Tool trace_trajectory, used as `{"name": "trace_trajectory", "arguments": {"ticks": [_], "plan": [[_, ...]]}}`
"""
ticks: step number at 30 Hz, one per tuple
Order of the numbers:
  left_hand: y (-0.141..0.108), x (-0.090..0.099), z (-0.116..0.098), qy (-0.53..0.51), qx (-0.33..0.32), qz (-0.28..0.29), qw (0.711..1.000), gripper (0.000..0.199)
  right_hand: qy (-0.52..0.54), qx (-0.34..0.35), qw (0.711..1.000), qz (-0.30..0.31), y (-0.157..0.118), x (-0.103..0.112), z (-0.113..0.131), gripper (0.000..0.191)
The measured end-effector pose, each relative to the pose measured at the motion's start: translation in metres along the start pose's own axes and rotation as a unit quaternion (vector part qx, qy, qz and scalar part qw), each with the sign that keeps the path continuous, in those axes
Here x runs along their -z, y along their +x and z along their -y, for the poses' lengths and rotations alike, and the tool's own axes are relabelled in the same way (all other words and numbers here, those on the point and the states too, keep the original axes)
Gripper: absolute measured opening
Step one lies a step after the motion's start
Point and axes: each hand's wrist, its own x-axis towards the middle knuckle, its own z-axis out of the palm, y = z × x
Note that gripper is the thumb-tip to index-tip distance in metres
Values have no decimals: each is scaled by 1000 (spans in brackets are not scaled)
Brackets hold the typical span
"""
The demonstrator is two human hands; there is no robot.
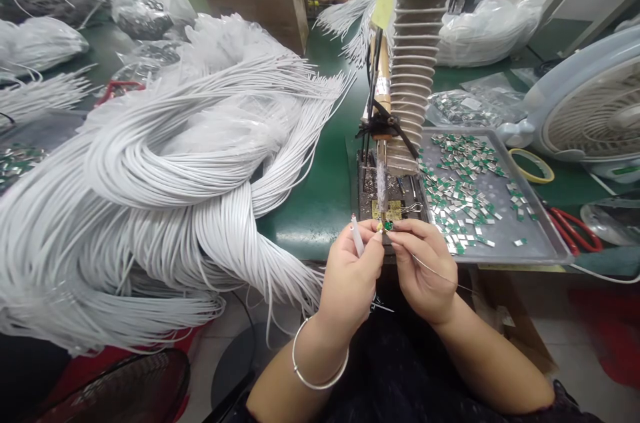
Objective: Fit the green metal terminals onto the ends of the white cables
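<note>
My left hand point(349, 280) pinches a white cable point(357, 238), right hand point(421, 270) pinches a tiny green board point(389, 226), both held steady just under the soldering iron point(382, 186).

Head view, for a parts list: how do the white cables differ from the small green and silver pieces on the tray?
The white cables are long and thin; the green and silver pieces are tiny flat bits. The cables lie looped in one big heap left of the left hand; the pieces lie scattered on a metal tray right of the right hand. Both are on the green bench.
</note>
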Motion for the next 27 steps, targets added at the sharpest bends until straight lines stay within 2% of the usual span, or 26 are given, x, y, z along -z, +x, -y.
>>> {"name": "trace_trajectory", "arguments": {"ticks": [8,13,16,20,24,27], "plan": [[-1,2,3,9,19,-9,1000,16,12,-15,1000,5,-3,4,0,25],[-2,7,9,24,38,6,999,13,33,-30,999,19,-6,8,-1,32],[-3,12,10,63,14,8,998,13,29,-46,997,46,-8,9,-3,33],[-4,16,11,127,-32,13,991,9,-20,-51,995,84,-9,10,-6,23],[-4,17,9,200,-40,2,979,9,-32,-51,993,105,-8,12,-8,13],[-5,17,5,252,-44,16,967,11,-25,-43,994,100,-10,13,-9,13]]}}
